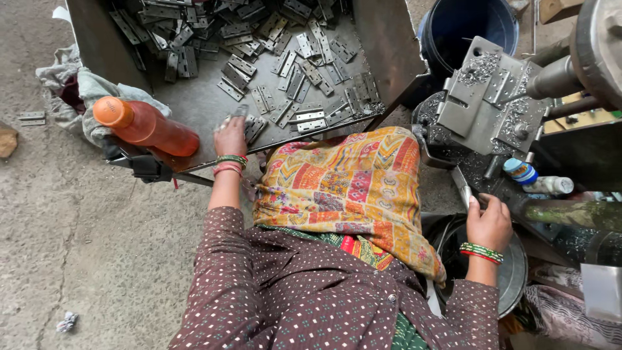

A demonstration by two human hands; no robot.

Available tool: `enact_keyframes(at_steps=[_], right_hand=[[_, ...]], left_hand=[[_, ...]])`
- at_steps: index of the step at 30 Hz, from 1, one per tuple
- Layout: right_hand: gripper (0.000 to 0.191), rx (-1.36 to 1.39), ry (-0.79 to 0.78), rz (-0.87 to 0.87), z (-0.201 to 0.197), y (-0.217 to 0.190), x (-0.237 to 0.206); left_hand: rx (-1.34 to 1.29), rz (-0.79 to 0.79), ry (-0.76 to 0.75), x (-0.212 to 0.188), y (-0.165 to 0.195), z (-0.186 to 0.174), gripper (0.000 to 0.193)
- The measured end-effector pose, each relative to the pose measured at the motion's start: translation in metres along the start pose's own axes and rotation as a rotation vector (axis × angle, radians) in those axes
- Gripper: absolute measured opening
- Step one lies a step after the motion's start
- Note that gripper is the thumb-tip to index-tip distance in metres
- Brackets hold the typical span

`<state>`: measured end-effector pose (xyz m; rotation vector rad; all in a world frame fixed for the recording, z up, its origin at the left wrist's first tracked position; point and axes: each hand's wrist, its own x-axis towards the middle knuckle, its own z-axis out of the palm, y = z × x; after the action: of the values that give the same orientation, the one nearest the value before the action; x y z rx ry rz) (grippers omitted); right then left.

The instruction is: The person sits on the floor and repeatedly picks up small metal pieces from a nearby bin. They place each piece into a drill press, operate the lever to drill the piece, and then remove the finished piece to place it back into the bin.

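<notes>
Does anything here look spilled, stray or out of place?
Yes. One hinge lies alone on the concrete floor, left of the metal tray where the rest are heaped. Metal shavings are scattered over the machine's plate at right. An orange bottle lies on its side at the tray's edge.

Dull grey metal hinges (pixel 272 65) in a matt steel tray (pixel 382 45); glossy orange plastic bottle (pixel 146 126); patterned cloth (pixel 350 185); rough concrete floor (pixel 78 246).

Brown dotted sleeves (pixel 220 285), green-red bangles (pixel 481 252)
</notes>
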<state>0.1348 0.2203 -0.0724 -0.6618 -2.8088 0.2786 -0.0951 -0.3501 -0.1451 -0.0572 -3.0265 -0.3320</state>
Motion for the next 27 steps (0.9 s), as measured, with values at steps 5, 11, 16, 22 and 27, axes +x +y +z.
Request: enact_keyframes(at_steps=[5,11,16,22,27], right_hand=[[0.028,-0.02,0.004,-0.029,-0.001,0.001,0.0],[0.029,-0.06,0.02,-0.03,-0.001,0.002,-0.001],[0.028,-0.063,-0.002,0.002,0.001,0.001,-0.002],[0.027,-0.029,-0.008,-0.012,0.003,-0.001,-0.003],[0.027,-0.032,-0.005,-0.032,0.003,-0.003,-0.005]], left_hand=[[0.188,0.37,-0.272,0.033,-0.003,-0.008,0.047],[0.245,0.416,-0.284,0.052,-0.003,-0.009,0.054],[0.187,0.198,-0.329,0.031,-0.013,-0.013,0.022],[0.021,0.081,0.001,-0.015,-0.038,-0.009,0.029],[-0.036,0.174,-0.102,-0.014,-0.049,0.001,0.057]])
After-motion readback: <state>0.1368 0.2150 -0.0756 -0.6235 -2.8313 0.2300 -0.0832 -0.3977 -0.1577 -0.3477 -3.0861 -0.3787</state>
